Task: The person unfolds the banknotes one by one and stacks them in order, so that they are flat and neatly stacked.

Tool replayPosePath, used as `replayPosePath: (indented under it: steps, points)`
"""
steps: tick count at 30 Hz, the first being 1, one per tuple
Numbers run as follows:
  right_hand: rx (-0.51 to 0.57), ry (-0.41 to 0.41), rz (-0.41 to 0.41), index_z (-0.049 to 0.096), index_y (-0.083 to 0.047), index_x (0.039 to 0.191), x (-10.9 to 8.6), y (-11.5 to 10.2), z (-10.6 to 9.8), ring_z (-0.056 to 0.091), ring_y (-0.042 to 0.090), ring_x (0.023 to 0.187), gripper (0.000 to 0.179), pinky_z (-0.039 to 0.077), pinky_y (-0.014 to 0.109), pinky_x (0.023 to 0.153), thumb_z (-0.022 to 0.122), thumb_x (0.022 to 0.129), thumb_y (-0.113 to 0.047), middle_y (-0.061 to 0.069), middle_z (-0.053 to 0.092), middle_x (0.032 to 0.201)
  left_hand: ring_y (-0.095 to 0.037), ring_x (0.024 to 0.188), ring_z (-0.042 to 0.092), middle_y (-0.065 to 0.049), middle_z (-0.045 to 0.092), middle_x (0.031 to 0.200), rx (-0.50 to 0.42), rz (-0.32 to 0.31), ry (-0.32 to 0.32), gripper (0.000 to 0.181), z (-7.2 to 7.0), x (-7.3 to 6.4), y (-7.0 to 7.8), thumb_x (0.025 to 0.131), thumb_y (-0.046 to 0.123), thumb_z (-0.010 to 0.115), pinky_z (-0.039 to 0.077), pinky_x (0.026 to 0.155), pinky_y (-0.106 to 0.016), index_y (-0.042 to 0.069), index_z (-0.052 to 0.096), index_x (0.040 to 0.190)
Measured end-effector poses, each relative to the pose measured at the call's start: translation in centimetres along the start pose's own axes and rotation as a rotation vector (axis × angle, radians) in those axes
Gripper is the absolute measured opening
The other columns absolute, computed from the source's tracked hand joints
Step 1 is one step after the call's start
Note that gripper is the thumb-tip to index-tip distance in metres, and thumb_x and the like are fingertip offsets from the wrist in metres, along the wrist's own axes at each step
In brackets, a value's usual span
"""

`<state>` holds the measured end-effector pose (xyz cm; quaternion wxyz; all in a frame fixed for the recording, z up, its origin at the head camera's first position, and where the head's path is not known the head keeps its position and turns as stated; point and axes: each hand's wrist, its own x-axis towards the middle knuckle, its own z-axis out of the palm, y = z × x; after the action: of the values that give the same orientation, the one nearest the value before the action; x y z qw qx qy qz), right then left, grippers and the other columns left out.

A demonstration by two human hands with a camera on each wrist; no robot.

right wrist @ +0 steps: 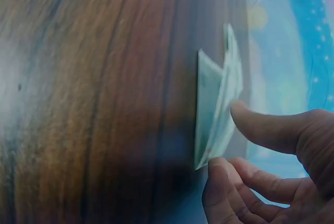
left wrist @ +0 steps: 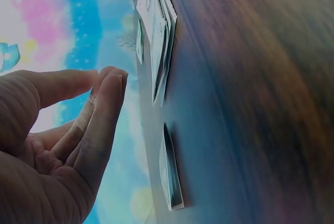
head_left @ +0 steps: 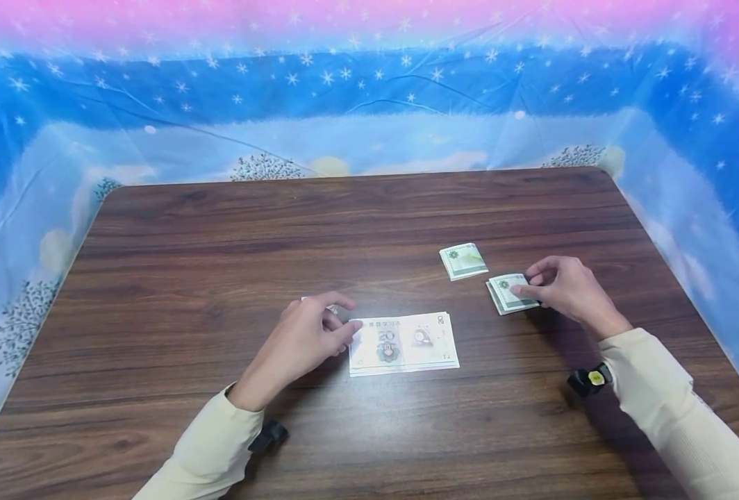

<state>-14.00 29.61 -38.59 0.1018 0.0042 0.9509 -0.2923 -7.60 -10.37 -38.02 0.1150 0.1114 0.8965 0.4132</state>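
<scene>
My right hand [head_left: 572, 292] pinches a folded green banknote [head_left: 503, 286] by its right side, thumb on top and fingers at the edge. In the right wrist view this folded banknote [right wrist: 203, 109] stands partly spread, like a narrow V. My left hand [head_left: 307, 340] hovers at the left end of a stack of flat banknotes [head_left: 407, 347], the top one marked 20. Its fingers are loosely bent with nothing between them, as the left wrist view shows. Another folded banknote [left wrist: 169, 177] lies beyond the left hand, mostly hidden by it in the head view.
A second folded green banknote [head_left: 463, 261] lies behind the one at my right hand. Everything rests on a dark wood-grain table [head_left: 219, 236]. A blue and pink patterned cloth [head_left: 344, 90] hangs around its back and sides. Each wrist wears a small black camera.
</scene>
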Motion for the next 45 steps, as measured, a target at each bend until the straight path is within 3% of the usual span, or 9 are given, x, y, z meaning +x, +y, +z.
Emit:
replayPosePath:
  steps: [2, 3, 10, 16, 26, 29, 38, 45]
  points:
    - [0.01, -0.012, 0.016, 0.064, 0.006, 0.116, 0.2, 0.2, 0.2, 0.064, 0.017, 0.07, 0.055, 0.05, 0.032, 0.068, 0.083, 0.086, -0.035, 0.015, 0.069, 0.098, -0.011, 0.059, 0.068, 0.004, 0.074, 0.073, -0.015, -0.017, -0.003, 0.034, -0.1, -0.1, 0.1, 0.093, 0.019, 0.075, 0.054, 0.058, -0.031, 0.003, 0.066, 0.122]
    - [0.009, -0.012, 0.02, 0.064, 0.006, 0.117, 0.3, 0.4, 0.3, 0.064, 0.018, 0.07, 0.057, 0.05, 0.032, 0.067, 0.083, 0.085, -0.036, 0.015, 0.069, 0.099, -0.012, 0.059, 0.068, 0.003, 0.074, 0.074, -0.019, -0.023, -0.005, 0.034, -0.1, -0.2, 0.1, 0.093, 0.019, 0.075, 0.053, 0.057, -0.03, 0.003, 0.066, 0.122]
    - [-0.039, 0.006, 0.002, 0.064, 0.004, 0.115, 0.8, 0.6, 0.9, 0.06, 0.03, 0.087, 0.057, 0.047, 0.041, 0.078, 0.084, 0.083, -0.038, 0.015, 0.066, 0.099, -0.013, 0.059, 0.068, 0.004, 0.074, 0.075, -0.015, -0.031, -0.011, 0.033, -0.4, -0.4, 0.2, 0.094, 0.019, 0.074, 0.052, 0.058, -0.031, 0.004, 0.067, 0.123]
    - [-0.053, 0.007, 0.009, 0.064, 0.004, 0.109, 0.8, 0.2, 1.2, 0.061, 0.031, 0.089, 0.054, 0.049, 0.045, 0.08, 0.085, 0.081, -0.037, 0.018, 0.067, 0.1, -0.013, 0.06, 0.068, 0.004, 0.074, 0.075, -0.012, -0.029, -0.014, 0.033, -0.5, -0.4, 0.2, 0.094, 0.02, 0.074, 0.051, 0.06, -0.031, 0.004, 0.066, 0.122]
    - [-0.012, 0.046, -0.003, 0.064, 0.002, 0.103, 0.0, -0.3, 0.8, 0.062, 0.022, 0.077, 0.029, 0.044, 0.034, 0.071, 0.079, 0.086, -0.017, 0.012, 0.069, 0.09, -0.009, 0.059, 0.065, 0.004, 0.074, 0.075, 0.002, -0.039, -0.015, 0.033, -0.5, -0.3, 0.2, 0.094, 0.018, 0.074, 0.05, 0.059, -0.029, 0.004, 0.067, 0.123]
    - [0.01, 0.041, -0.018, 0.065, 0.003, 0.105, -0.2, -0.5, 0.4, 0.064, 0.016, 0.07, 0.026, 0.045, 0.03, 0.067, 0.076, 0.088, -0.013, 0.011, 0.069, 0.089, -0.009, 0.059, 0.065, 0.004, 0.074, 0.076, 0.004, -0.028, -0.018, 0.033, -0.6, -0.3, 0.1, 0.094, 0.019, 0.073, 0.049, 0.06, -0.029, 0.004, 0.066, 0.123]
    - [0.088, 0.027, -0.073, 0.066, 0.004, 0.106, -0.7, -1.6, -0.5, 0.063, 0.016, 0.077, 0.025, 0.047, 0.026, 0.06, 0.076, 0.09, -0.012, 0.012, 0.069, 0.09, -0.012, 0.063, 0.068, 0.001, 0.075, 0.083, -0.026, -0.037, -0.018, 0.034, -0.7, -0.2, 0.4, 0.093, 0.021, 0.074, 0.055, 0.064, -0.031, 0.006, 0.067, 0.123]
    - [0.265, -0.013, -0.1, 0.062, 0.006, 0.107, -1.5, -3.6, -0.1, 0.068, 0.012, 0.073, 0.026, 0.056, 0.029, 0.061, 0.076, 0.089, -0.007, 0.015, 0.065, 0.091, -0.012, 0.084, 0.072, -0.001, 0.077, 0.096, -0.03, -0.011, 0.003, 0.029, -0.5, 0.1, 0.6, 0.094, 0.021, 0.074, 0.059, 0.079, -0.038, 0.007, 0.071, 0.119]
